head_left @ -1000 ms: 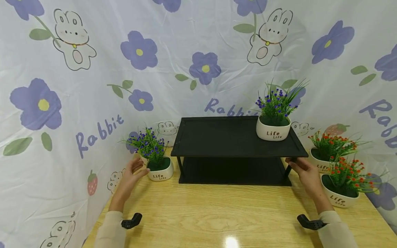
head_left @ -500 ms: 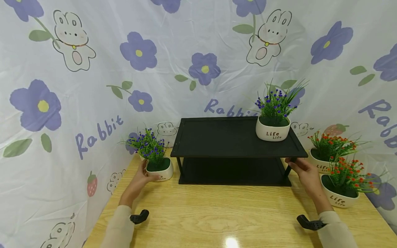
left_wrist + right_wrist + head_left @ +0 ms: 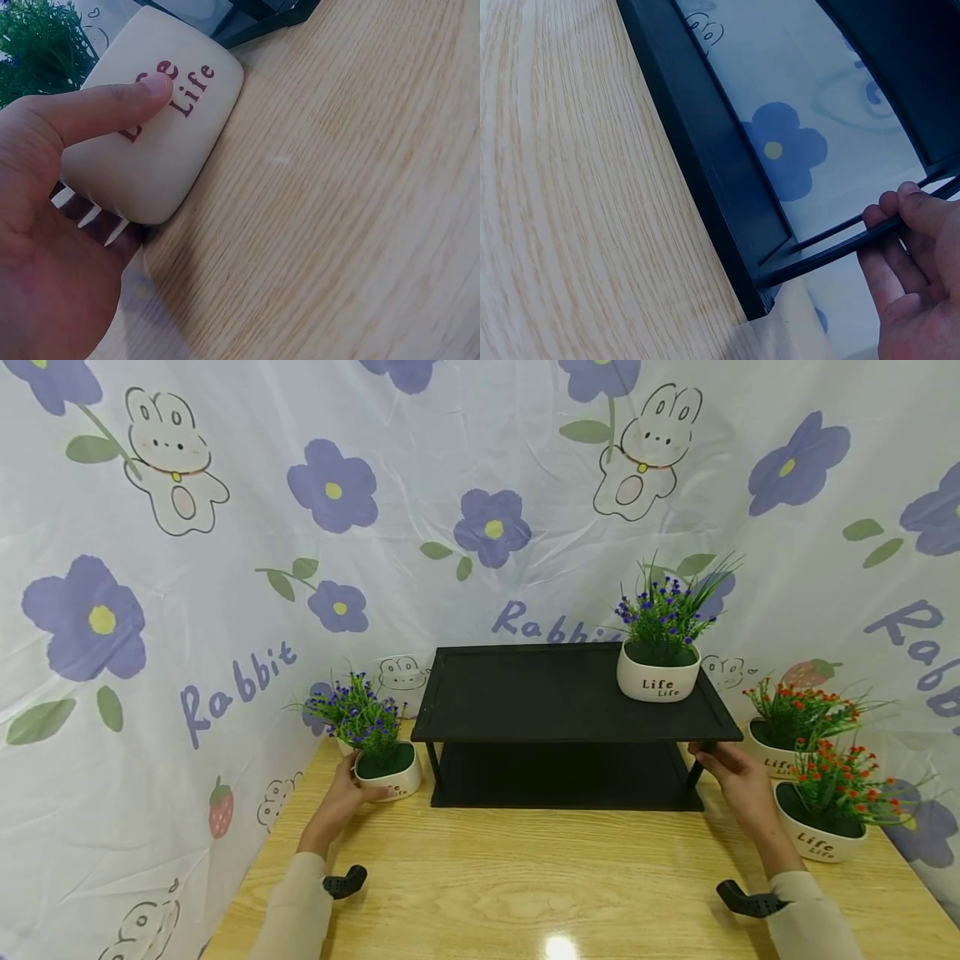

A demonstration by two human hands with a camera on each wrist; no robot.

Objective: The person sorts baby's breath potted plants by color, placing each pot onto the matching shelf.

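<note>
My left hand (image 3: 341, 797) grips a white "Life" flowerpot (image 3: 408, 779) with purple flowers, on the table at the left of the black shelf (image 3: 517, 693). In the left wrist view the thumb lies across the pot's lettered front (image 3: 199, 112), and the other fingers go behind its side. At the shelf's right end my right hand (image 3: 742, 781) holds the front post. Thumb and fingers pinch that post (image 3: 817, 260) in the right wrist view. A similar purple-flowered pot (image 3: 658, 681) stands on the right of the upper board.
Two white pots with orange flowers, a rear pot (image 3: 772, 752) and a front pot (image 3: 821, 839), stand right of my right hand. A printed rabbit-and-flower cloth (image 3: 420, 602) hangs behind the wooden table (image 3: 517, 885). More purple flowers (image 3: 337, 706) show behind the gripped pot.
My left hand has come in from the left and taken hold of the purple-flowered pot, which has shifted slightly right. The right hand has kept its hold on the post.
</note>
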